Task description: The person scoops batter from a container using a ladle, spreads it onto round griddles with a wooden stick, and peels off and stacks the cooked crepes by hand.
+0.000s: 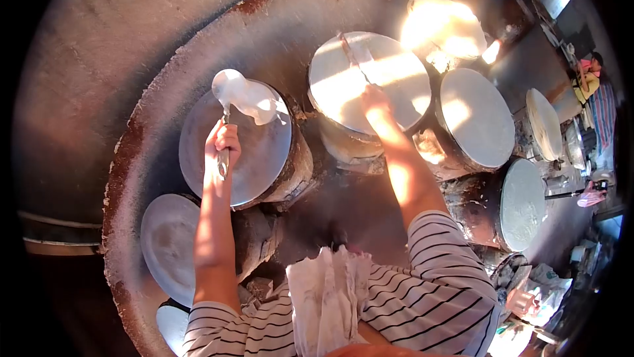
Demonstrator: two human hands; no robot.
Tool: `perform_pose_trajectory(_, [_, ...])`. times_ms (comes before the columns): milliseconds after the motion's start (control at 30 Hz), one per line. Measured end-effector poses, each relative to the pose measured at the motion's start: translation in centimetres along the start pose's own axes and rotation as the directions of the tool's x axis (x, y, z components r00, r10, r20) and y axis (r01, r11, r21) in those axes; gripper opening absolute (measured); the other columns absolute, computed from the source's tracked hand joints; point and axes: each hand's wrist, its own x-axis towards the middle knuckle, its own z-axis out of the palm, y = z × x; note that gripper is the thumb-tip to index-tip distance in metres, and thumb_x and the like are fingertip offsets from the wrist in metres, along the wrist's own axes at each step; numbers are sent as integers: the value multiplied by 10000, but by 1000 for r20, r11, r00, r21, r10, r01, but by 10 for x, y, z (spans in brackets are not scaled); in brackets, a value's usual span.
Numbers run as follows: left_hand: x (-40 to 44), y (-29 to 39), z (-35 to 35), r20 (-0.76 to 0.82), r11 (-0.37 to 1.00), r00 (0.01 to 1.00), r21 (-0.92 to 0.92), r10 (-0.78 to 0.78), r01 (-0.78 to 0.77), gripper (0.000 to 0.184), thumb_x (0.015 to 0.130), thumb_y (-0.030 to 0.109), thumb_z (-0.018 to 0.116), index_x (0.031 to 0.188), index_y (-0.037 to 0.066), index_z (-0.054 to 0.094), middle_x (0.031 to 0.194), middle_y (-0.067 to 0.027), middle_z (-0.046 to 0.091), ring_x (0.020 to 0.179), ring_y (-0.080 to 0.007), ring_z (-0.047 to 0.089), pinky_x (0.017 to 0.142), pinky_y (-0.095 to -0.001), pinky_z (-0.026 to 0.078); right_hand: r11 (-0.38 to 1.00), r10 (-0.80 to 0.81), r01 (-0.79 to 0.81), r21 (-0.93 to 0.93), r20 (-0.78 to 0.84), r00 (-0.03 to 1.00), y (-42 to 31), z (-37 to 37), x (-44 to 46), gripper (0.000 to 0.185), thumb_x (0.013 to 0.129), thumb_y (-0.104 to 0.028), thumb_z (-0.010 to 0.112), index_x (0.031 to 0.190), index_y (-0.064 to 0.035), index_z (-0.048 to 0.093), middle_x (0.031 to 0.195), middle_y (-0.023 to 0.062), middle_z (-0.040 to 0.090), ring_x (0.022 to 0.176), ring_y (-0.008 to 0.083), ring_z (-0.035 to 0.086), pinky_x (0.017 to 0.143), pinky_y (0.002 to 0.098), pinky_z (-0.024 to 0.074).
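My left hand (pixel 226 140) is closed round the handle of a ladle (pixel 223 164). White batter (pixel 256 103) runs from the ladle's bowl over the far part of a round griddle (pixel 231 152). My right hand (pixel 375 99) grips a batter spreader (pixel 348 51), a thin flat blade lying across another round griddle coated with a pale batter layer (pixel 403 73). Strong sunlight on that layer washes out part of the detail. The fingers of my right hand are partly hidden by the angle.
More round griddles stand in an arc, with one white-coated griddle (pixel 477 118) and another coated griddle (pixel 524 205) at right, and a bare griddle (pixel 170 245) at lower left. Steam (pixel 442 27) glows behind. A person (pixel 586 79) is at far right. A curved rusty rim (pixel 125 159) borders the left.
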Motion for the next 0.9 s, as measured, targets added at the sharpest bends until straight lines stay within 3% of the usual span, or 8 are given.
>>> perform_pose_trajectory(200, [-6,-1,0,-44,999,998,8,-34,34,285,958,216,446,723,60,407,563,18,367,425,-106,357,413,-230,373,885,-193,210,415,-81,978,17,-49,-106,205,891,-170,460,947,-49,615,822,136,640,770,259,613,692,358,460])
perform_pose_trajectory(300, [-7,-2,-2,-58,998,998,59,-34,37,275,945,213,473,721,66,409,537,20,372,408,-100,353,413,-236,385,799,38,-198,569,280,959,-48,-31,-153,172,876,-143,499,945,-64,635,691,61,554,599,140,516,545,293,441])
perform_pose_trajectory(367, [-4,3,0,-97,998,995,56,-33,38,304,953,237,465,706,74,395,538,27,360,399,-90,347,396,-233,376,571,-319,209,794,-19,947,-35,34,-175,384,843,-51,564,1225,-96,583,670,23,537,498,70,482,438,248,409])
perform_pose_trajectory(500, [-2,-2,-2,-221,997,974,61,-37,52,389,952,340,498,680,91,379,547,42,347,404,-72,319,377,-224,337,456,-202,-365,812,494,846,-93,42,-206,518,853,23,495,1359,-46,406,658,7,502,453,62,449,406,236,396])
perform_pose_trajectory(633, [10,9,-3,-201,980,973,138,-115,144,384,964,343,469,683,91,394,534,52,319,404,-57,316,370,-223,321,737,-448,423,527,-87,890,-107,53,-214,472,733,92,553,1196,2,567,898,128,533,744,225,588,665,309,491])
perform_pose_trajectory(767, [16,39,-12,-253,890,946,450,204,-72,101,958,249,496,964,150,515,653,30,355,446,-47,333,362,-183,310,713,-571,559,424,-113,813,-144,81,-198,293,775,-8,544,1060,-29,610,962,151,576,838,333,583,706,367,479])
perform_pose_trajectory(833, [19,37,-9,-264,781,901,613,345,-119,182,949,201,507,1118,269,495,673,19,376,461,-48,337,361,-179,315,759,-279,113,641,164,946,-161,86,-180,148,844,-60,538,959,3,605,897,123,567,826,300,567,670,366,472])
perform_pose_trajectory(900, [10,35,3,-275,627,830,771,485,-111,428,940,166,507,1324,323,404,678,18,386,471,-46,337,363,-179,308,733,-521,535,419,-160,839,-131,79,-189,132,810,-39,560,923,2,614,891,118,577,830,279,568,680,379,467])
